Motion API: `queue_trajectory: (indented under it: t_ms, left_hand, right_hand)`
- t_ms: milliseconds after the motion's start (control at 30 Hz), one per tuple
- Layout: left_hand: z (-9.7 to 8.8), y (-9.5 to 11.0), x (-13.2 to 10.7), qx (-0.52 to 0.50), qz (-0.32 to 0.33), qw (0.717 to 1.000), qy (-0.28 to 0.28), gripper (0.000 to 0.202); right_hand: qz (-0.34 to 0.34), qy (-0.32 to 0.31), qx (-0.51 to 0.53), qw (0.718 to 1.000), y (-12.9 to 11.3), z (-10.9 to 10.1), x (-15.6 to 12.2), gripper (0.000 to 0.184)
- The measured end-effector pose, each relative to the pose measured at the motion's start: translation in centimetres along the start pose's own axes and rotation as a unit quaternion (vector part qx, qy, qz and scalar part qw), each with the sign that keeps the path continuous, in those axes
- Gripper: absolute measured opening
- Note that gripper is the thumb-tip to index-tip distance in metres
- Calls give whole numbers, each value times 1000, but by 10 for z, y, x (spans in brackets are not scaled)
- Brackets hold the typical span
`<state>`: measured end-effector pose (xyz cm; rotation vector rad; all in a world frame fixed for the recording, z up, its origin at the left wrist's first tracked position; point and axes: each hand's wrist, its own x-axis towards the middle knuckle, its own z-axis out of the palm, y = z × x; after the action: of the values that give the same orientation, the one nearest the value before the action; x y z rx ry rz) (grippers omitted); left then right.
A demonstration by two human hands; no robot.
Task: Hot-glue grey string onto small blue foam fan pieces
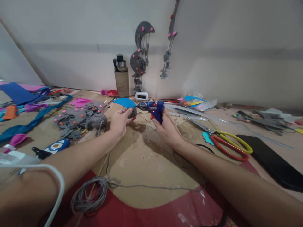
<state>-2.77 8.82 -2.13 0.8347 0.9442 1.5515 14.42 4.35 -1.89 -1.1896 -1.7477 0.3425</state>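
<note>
Right hand wraps blue glue gun; beside it, left hand pinches gray piece; bottle behind gun, scissors right.

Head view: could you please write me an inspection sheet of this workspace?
Surface: brown cardboard, stained in places.
Things in hand: blue glue gun, pointed towards small grey piece.
Clutter: grey yarn coil in front; scissors at right.
Hands: left hand pinches small grey piece; right hand grips blue glue gun.
Cables: white cord at lower left; dark cord at right, partly hidden.
Surroundings: bottle near wall; grey crescents hanging.
</note>
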Motion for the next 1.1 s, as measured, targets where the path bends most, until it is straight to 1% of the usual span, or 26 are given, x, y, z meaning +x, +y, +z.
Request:
queue_trajectory:
  t_ms: [100,167,233,333,367,433,533,600,633,700,733,767,800,833,867,900,967,1033,1100]
  left_hand:
    - [0,0,1,-7,2,1000,4,10]
    - [0,0,2,-14,-2,1000,2,10]
    - [-1,-1,3,-24,-6,1000,0,10]
    - [-1,-1,3,-38,-9,999,-2,10]
    - [-1,-2,3,-40,-11,999,-3,10]
    - [0,-2,2,-34,-15,999,-5,10]
    - [1,-2,0,-11,-9,1000,-14,12]
    - [2,-2,-1,7,-3,1000,-22,15]
    - [2,-3,-2,15,-1,1000,-24,16]
    - [3,-3,-4,31,4,999,-26,18]
    - [4,-4,-5,40,8,999,-25,19]
    - [4,-4,-6,51,14,998,-27,21]
    - [5,-4,-7,62,21,997,-33,21]
    - [6,-4,-9,74,30,996,-43,22]
    - [7,-4,-11,88,38,994,-54,22]
    - [8,-3,-13,103,45,991,-66,21]
    - [10,-1,-17,139,56,985,-84,21]
    - [11,1,-20,172,68,979,-88,22]
    - [12,1,-21,186,72,976,-87,23]
  right_hand:
    - [0,14,12,1000,2,1,2,32]
    - [15,19,22,999,3,2,3,29]
    - [51,12,22,998,6,1,5,26]
    - [137,-30,2,990,15,1,9,24]
    - [161,-46,-10,986,18,0,10,25]
    - [185,-66,-58,979,25,-2,14,25]
    - [181,-93,-173,964,35,-8,17,27]
    - [161,-88,-245,952,37,-12,18,29]
    - [142,-64,-273,949,37,-14,17,29]
    - [86,11,-291,953,33,-14,16,27]
    - [57,39,-273,960,29,-12,15,24]
    - [30,53,-233,971,24,-9,13,22]
    - [10,45,-173,984,18,-4,12,19]
    - [1,18,-103,995,13,3,10,18]
    - [4,-1,-26,1000,8,9,9,22]
    - [22,-18,50,998,4,16,8,26]
    - [79,-46,177,980,-1,27,6,37]
    - [137,-66,234,960,-2,32,5,48]
    - [169,-77,231,955,-1,31,5,51]
